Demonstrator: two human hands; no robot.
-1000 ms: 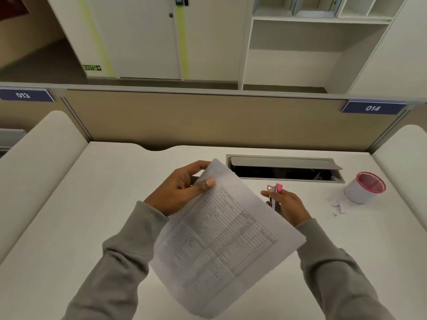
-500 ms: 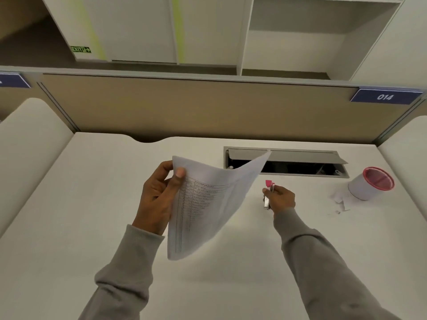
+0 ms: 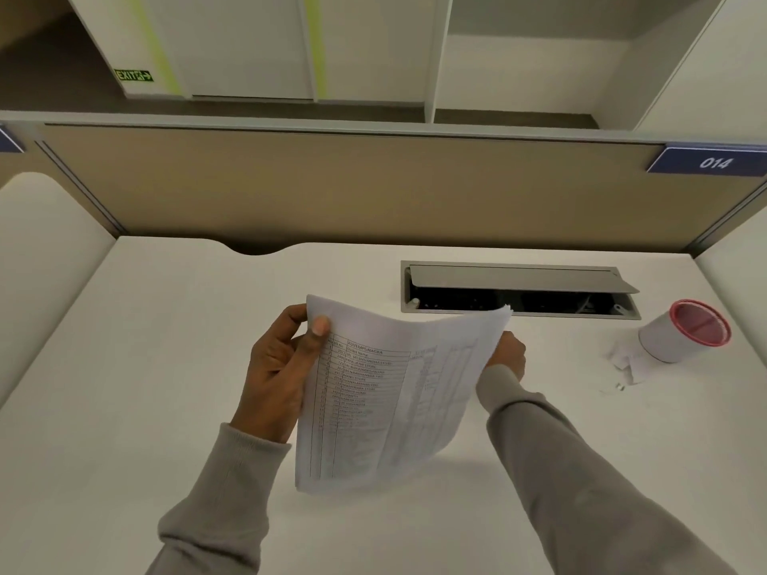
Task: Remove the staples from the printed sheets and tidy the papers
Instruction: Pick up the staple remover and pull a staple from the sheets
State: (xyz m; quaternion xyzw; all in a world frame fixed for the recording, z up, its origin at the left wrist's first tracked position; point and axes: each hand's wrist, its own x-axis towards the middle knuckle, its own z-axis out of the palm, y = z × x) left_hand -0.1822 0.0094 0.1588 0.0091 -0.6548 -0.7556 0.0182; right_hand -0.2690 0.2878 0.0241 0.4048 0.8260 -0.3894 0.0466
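A stack of printed sheets with a table of names curves up above the white desk. My left hand pinches its top left corner, thumb on the printed face. My right hand is closed at the sheets' right edge, mostly hidden behind the paper. The pink staple remover it held earlier is hidden from view now. I cannot make out a staple.
A white cup with a red rim stands at the right, with torn paper bits and a tiny metal piece beside it. An open cable hatch lies behind the sheets. A tan partition closes the desk's far edge.
My left hand swung the sheets from lying flat and angled to upright and facing me. My right hand, with the pink tool, moved behind the paper's right edge.
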